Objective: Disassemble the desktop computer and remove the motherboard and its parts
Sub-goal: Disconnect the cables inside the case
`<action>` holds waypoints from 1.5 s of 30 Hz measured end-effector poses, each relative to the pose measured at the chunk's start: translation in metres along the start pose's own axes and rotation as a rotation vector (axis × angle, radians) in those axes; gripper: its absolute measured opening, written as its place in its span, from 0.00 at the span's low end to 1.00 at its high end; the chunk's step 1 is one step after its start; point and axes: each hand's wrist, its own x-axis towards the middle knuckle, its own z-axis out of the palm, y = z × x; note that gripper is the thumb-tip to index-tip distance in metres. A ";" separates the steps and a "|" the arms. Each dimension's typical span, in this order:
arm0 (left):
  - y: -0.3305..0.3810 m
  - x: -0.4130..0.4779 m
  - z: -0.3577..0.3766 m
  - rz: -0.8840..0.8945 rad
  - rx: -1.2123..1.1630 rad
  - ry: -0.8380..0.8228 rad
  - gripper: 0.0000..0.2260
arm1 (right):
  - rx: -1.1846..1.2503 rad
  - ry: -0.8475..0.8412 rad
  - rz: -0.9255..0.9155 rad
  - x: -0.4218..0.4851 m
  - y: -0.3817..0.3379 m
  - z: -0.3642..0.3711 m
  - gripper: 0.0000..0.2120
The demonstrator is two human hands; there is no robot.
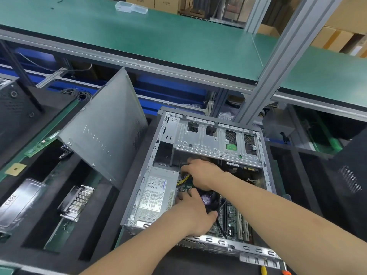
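An open grey desktop case [137, 187] lies on its side in front of me. Its silver power supply [156, 193] sits at the left inside, and the green motherboard [232, 221] covers the floor. A metal drive cage [214, 141] spans the far end. My right hand [202, 173] reaches in under the cage and grips the yellow and black cable bundle [183, 180] beside the power supply. My left hand [192, 213] is lower, its fingers pressed down on the board next to the purple-labelled CPU fan [206, 199]; whether they pinch anything is hidden.
The removed side panel [107, 132] leans at the left of the case. In the black foam tray [95, 215] lie a finned heatsink [77, 199], a bagged part [19, 201] and a circuit board [41, 144]. A green shelf [158, 40] and an aluminium post [278, 64] rise behind. Tool handles [264, 270] lie bottom right.
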 end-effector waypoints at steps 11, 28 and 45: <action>0.000 -0.005 0.000 0.011 -0.042 0.029 0.37 | 0.086 0.024 -0.004 0.015 0.000 0.000 0.20; 0.001 -0.005 0.002 -0.004 -0.012 0.044 0.36 | 0.308 0.053 0.072 0.035 0.003 0.009 0.13; -0.004 -0.001 0.010 -0.014 -0.018 0.080 0.38 | 0.057 0.099 -0.111 0.009 -0.018 0.005 0.12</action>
